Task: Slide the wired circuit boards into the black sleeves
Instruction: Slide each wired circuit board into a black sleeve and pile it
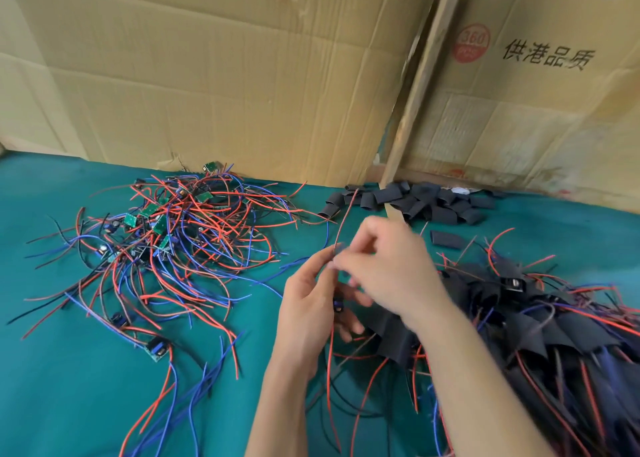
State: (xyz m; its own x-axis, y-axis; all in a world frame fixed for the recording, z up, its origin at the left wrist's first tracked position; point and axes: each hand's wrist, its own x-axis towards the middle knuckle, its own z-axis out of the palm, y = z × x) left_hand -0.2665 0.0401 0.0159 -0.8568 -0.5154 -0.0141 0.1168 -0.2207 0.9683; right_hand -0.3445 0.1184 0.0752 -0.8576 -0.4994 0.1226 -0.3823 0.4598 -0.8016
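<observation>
My left hand (308, 304) holds a wired circuit board (337, 306) in its curled fingers, and the board's red wire (343, 221) rises from the fingertips. My right hand (384, 259) crosses over it and pinches at the wire tops beside the left fingertips; motion blur hides the exact grip. A tangled heap of green wired boards (162, 228) with red, blue and black leads lies to the left. Empty black sleeves (419, 202) are piled at the back. Sleeved boards (540, 321) are heaped at the right.
A green cloth (69, 387) covers the table. Cardboard sheets (207, 75) stand along the back edge. One loose board (157, 349) lies near the front left, and a single black sleeve (445, 239) lies apart from the pile.
</observation>
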